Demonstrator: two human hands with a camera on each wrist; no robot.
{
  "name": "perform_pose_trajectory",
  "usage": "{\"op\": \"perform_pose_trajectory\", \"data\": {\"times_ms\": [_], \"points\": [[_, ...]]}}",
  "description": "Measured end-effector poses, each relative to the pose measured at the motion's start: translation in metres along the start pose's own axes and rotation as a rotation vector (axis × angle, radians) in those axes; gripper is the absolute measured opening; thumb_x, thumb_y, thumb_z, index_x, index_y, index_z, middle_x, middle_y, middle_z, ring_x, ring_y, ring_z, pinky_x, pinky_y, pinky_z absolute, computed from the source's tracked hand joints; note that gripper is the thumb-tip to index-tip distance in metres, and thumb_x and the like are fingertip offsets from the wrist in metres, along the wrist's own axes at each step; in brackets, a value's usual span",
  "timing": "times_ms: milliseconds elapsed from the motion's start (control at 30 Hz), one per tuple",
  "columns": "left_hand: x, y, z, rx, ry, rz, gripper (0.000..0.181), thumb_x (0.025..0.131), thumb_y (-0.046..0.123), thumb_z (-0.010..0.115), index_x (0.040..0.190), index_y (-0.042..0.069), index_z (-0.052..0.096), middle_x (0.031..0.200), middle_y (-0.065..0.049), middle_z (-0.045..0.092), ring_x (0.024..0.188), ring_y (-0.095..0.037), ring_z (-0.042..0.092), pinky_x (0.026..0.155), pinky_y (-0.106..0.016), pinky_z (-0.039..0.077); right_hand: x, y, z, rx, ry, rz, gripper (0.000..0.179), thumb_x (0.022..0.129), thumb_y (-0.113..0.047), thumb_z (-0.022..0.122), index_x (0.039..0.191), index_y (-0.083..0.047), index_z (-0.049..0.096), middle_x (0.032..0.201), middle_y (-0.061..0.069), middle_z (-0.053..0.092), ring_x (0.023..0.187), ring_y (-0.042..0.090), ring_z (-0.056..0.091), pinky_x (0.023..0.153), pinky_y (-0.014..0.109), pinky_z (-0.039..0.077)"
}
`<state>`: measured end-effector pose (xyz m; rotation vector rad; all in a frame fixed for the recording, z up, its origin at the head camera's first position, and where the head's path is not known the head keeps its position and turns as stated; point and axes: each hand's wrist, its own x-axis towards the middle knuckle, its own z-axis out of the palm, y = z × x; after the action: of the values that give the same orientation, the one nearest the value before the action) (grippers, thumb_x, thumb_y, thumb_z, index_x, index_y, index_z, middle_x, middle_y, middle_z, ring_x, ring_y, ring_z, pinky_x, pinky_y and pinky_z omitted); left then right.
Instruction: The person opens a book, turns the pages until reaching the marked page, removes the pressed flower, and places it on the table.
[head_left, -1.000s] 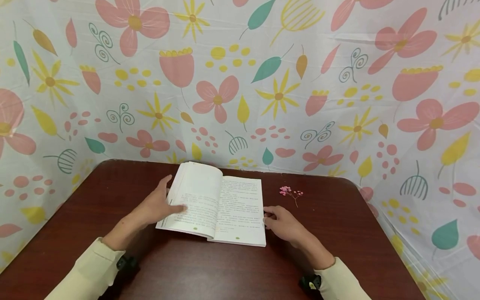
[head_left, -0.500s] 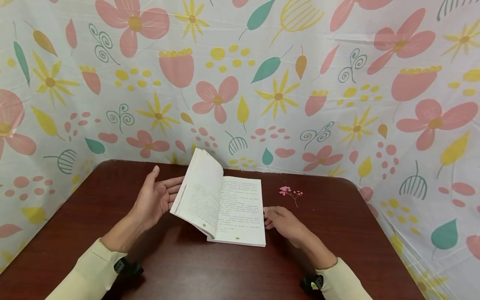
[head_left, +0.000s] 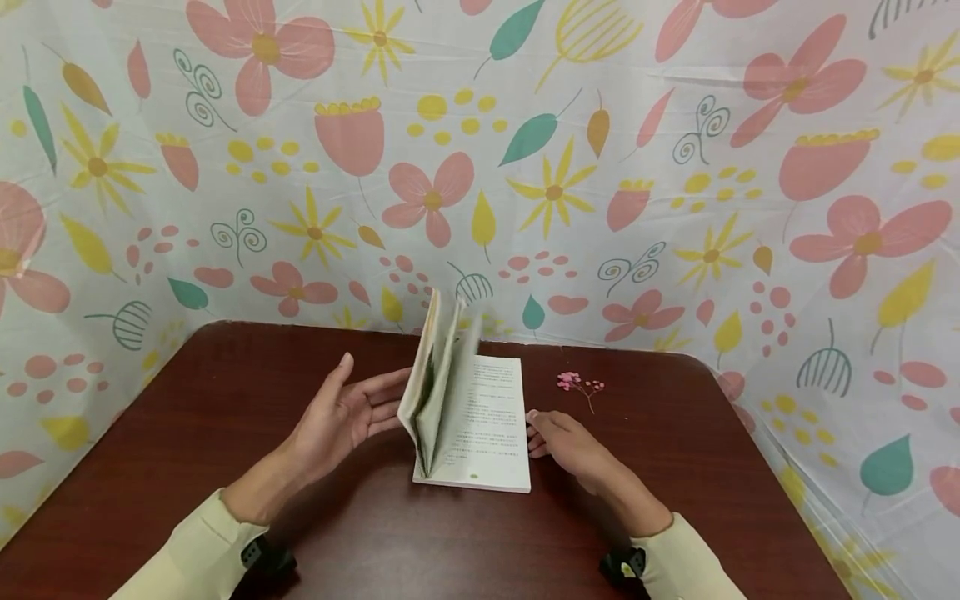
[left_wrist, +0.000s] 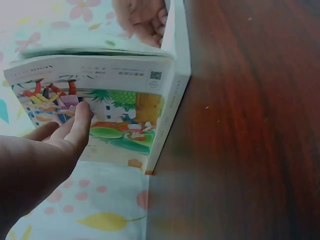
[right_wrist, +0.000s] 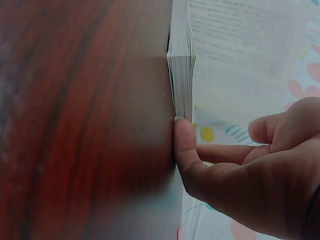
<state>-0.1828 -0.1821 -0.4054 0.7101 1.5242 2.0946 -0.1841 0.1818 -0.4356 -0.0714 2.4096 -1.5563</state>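
Observation:
A paperback book (head_left: 491, 425) lies on the dark table, its left part of cover and pages raised almost upright and its right part flat with printed text up. My left hand (head_left: 337, 425) has its fingers extended against the raised cover, thumb apart. In the left wrist view that cover (left_wrist: 120, 115) shows a colourful cartoon picture, and the fingertips of my left hand (left_wrist: 60, 145) are on it. Beside the book's right edge is my right hand (head_left: 570, 446). In the right wrist view, a fingertip of this right hand (right_wrist: 250, 175) touches the page edges (right_wrist: 181, 85), with the thumb apart.
A small pink flower sprig (head_left: 581, 385) lies on the table (head_left: 360, 542) to the right of the book. Behind the table hangs a white cloth (head_left: 480, 167) with flowers and leaves. Each wrist wears a black device (head_left: 626, 568).
The book's left part has swung up from lying nearly flat, rising to the right. My left hand has turned palm inward and followed it rightward. My right hand stays at the right edge.

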Motion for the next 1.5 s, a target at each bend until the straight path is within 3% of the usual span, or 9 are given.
{"op": "perform_pose_trajectory", "data": {"times_ms": [133, 267, 367, 500, 667, 800, 1133, 1500], "points": [[0.001, -0.005, 0.006, 0.045, -0.057, -0.024, 0.089, 0.111, 0.058, -0.005, 0.165, -0.006, 0.024, 0.172, -0.021, 0.026, 0.154, -0.029, 0.040, 0.121, -0.042, 0.038, 0.001, 0.000, 0.000, 0.040, -0.022, -0.019, 0.044, 0.117, -0.026, 0.041, 0.128, 0.013, 0.058, 0.115, 0.021, 0.059, 0.101, 0.033, 0.064, 0.095, 0.046, 0.056], [0.003, -0.011, 0.012, 0.140, -0.092, -0.048, 0.085, 0.113, 0.053, -0.004, 0.164, -0.006, 0.028, 0.172, -0.020, 0.028, 0.155, -0.041, 0.034, 0.125, -0.056, 0.028, 0.000, 0.000, -0.001, 0.054, -0.015, -0.021, 0.045, 0.117, -0.025, 0.040, 0.129, 0.014, 0.058, 0.114, 0.021, 0.059, 0.099, 0.032, 0.063, 0.094, 0.046, 0.056], [0.002, -0.017, 0.017, 0.305, -0.095, -0.098, 0.079, 0.113, 0.052, -0.001, 0.166, 0.004, 0.034, 0.171, -0.013, 0.034, 0.152, -0.045, 0.039, 0.124, -0.064, 0.024, 0.000, 0.000, 0.000, 0.054, -0.004, -0.024, 0.045, 0.116, -0.025, 0.041, 0.131, 0.015, 0.057, 0.115, 0.023, 0.058, 0.098, 0.032, 0.064, 0.093, 0.046, 0.057], [-0.002, -0.025, 0.024, 0.606, -0.078, -0.201, 0.069, 0.115, 0.052, 0.006, 0.165, 0.019, 0.041, 0.168, -0.002, 0.041, 0.143, -0.037, 0.053, 0.121, -0.064, 0.028, 0.001, 0.002, 0.001, 0.048, -0.002, -0.031, 0.048, 0.116, -0.028, 0.041, 0.131, 0.015, 0.057, 0.116, 0.022, 0.058, 0.100, 0.032, 0.064, 0.093, 0.046, 0.057], [-0.007, -0.032, 0.033, 0.879, -0.056, -0.250, 0.063, 0.115, 0.058, 0.022, 0.164, 0.024, 0.042, 0.168, 0.005, 0.039, 0.155, -0.025, 0.037, 0.124, -0.060, 0.026, 0.001, 0.002, 0.002, -0.002, 0.007, -0.027, 0.047, 0.116, -0.031, 0.044, 0.131, 0.012, 0.059, 0.114, 0.018, 0.060, 0.099, 0.027, 0.064, 0.093, 0.045, 0.057], [-0.008, -0.033, 0.037, 1.013, -0.067, -0.252, 0.066, 0.112, 0.062, 0.031, 0.165, 0.024, 0.040, 0.171, 0.006, 0.035, 0.159, -0.021, 0.027, 0.126, -0.058, 0.025, -0.001, 0.001, 0.003, -0.067, 0.005, -0.038, 0.046, 0.113, -0.028, 0.051, 0.137, 0.010, 0.060, 0.120, 0.017, 0.060, 0.097, 0.025, 0.065, 0.092, 0.047, 0.057], [-0.009, -0.035, 0.040, 1.091, -0.124, -0.237, 0.070, 0.111, 0.064, 0.030, 0.164, 0.020, 0.042, 0.173, 0.008, 0.031, 0.160, -0.018, 0.025, 0.126, -0.055, 0.026, 0.001, 0.002, 0.004, -0.186, -0.007, -0.079, 0.045, 0.110, -0.025, 0.058, 0.141, 0.008, 0.061, 0.124, 0.016, 0.059, 0.101, 0.023, 0.061, 0.088, 0.039, 0.053], [-0.011, -0.034, 0.039, 1.090, -0.145, -0.236, 0.069, 0.111, 0.064, 0.031, 0.164, 0.021, 0.043, 0.173, 0.010, 0.031, 0.160, -0.018, 0.026, 0.126, -0.054, 0.027, 0.002, 0.004, 0.005, -0.271, -0.001, -0.110, 0.046, 0.109, -0.024, 0.060, 0.143, 0.007, 0.060, 0.124, 0.015, 0.058, 0.109, 0.027, 0.054, 0.094, 0.043, 0.044]]}}
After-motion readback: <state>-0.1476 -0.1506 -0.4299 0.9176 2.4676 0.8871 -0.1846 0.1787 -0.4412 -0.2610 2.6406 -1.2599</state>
